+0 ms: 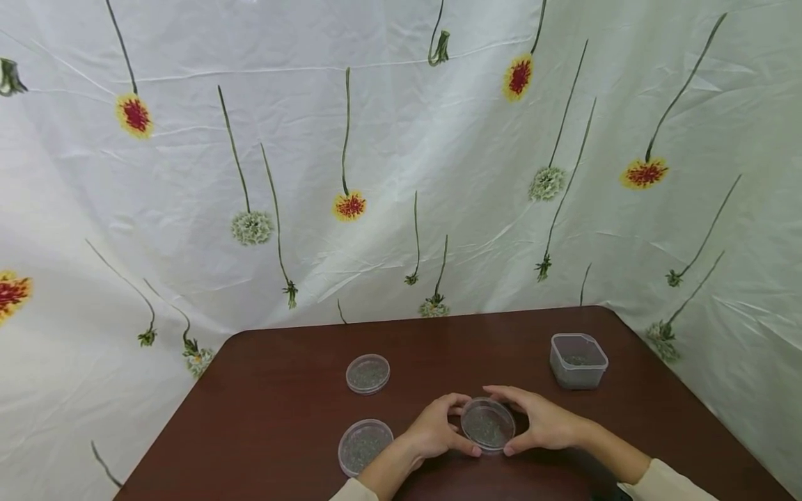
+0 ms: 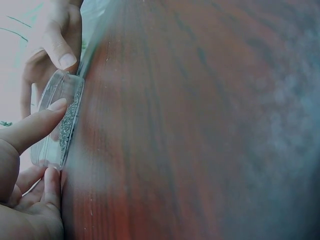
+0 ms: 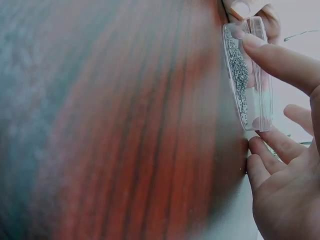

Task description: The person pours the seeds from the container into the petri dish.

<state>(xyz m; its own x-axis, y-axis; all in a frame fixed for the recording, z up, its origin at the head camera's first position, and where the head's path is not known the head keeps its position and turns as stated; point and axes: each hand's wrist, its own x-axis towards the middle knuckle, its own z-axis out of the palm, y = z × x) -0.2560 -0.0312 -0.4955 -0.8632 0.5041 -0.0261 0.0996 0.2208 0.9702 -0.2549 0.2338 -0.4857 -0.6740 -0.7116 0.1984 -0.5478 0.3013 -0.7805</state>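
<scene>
A clear round petri dish (image 1: pixel 487 423) with its lid on stands between both hands near the front of the table. Grey-green granules (image 3: pixel 239 72) lie in its bottom, heaped unevenly in the right wrist view. My left hand (image 1: pixel 436 428) grips the dish's left side, thumb on the near rim and fingers round the far side. From the right, my right hand (image 1: pixel 544 421) holds it the same way, its thumb close to the left one. In the left wrist view the dish (image 2: pixel 59 120) shows edge-on, low over the wood.
Two more lidded petri dishes with granules stand to the left, one farther back (image 1: pixel 367 374) and one nearer (image 1: pixel 363 447), partly behind the left forearm. A square clear plastic tub (image 1: pixel 578 362) with granules sits at the back right. A flowered cloth (image 1: pixel 388 153) hangs behind the brown table (image 1: pixel 269 403).
</scene>
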